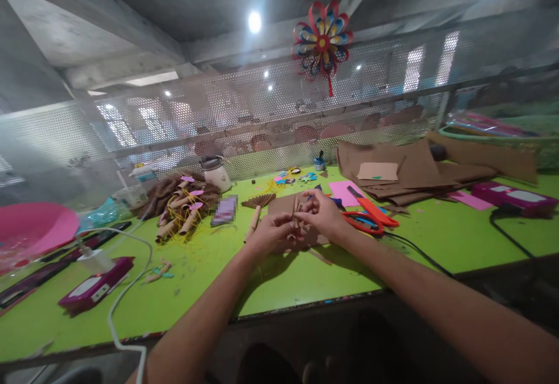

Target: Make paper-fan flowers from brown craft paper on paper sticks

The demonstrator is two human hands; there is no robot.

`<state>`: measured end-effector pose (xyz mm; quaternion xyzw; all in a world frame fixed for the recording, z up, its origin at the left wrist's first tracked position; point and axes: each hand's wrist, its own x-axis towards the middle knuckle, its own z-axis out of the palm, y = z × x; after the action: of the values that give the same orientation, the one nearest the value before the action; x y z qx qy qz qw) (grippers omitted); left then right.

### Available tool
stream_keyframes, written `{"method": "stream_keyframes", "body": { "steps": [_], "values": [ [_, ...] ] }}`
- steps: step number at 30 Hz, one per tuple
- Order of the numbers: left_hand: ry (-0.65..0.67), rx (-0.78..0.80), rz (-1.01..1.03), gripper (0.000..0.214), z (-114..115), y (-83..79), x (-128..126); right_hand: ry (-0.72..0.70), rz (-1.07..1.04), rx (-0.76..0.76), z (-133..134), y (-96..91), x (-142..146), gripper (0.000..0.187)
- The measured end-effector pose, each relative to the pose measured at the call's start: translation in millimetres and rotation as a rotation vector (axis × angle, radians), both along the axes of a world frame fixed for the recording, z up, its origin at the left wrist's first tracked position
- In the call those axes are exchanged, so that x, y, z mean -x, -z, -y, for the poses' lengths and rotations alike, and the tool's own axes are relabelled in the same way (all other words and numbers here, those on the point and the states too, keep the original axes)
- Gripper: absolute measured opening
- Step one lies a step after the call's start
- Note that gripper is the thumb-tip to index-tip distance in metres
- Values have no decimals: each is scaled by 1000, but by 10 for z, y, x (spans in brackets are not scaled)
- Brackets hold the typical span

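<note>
My left hand (271, 235) and my right hand (321, 214) meet over the green table (305, 285), both pinched on a small folded brown paper strip (296, 212) held upright between the fingertips. Under the hands lies a brown paper sheet (283, 204). A rolled brown paper stick (252, 224) lies just left of my left hand. Red-handled scissors (369, 216) rest just right of my right hand. A pleated brown paper fan (258, 200) lies behind the stick.
A pile of paper rolls with yellow string (181, 206), a white glue pot (217, 174), a pink bowl (35, 226), magenta boxes (94, 288) (515, 194), brown cardboard sheets (406, 168), a white cable (122, 308), a black cable (419, 250) and a perforated metal screen (262, 122) with a paper flower (322, 37).
</note>
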<state>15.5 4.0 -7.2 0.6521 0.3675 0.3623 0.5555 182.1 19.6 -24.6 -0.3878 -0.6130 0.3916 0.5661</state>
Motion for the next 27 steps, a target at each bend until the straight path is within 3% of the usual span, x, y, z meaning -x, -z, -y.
{"method": "stream_keyframes", "body": {
  "steps": [4,8,12,18,27],
  "values": [
    [23,-17,14,22,-10,-2,6,-72,-27,140,-13,20,-9,36],
    [61,-15,6,20,-43,4,30,-194,-58,138,-2,24,-39,29],
    [99,1,45,26,-60,19,42,-207,-107,145,-4,34,-51,30],
    [21,0,-6,25,-31,20,21,-231,-105,111,10,42,-35,32],
    [-37,-150,-145,19,-38,-7,1,-189,-26,52,54,-14,-29,28]
  ]
}}
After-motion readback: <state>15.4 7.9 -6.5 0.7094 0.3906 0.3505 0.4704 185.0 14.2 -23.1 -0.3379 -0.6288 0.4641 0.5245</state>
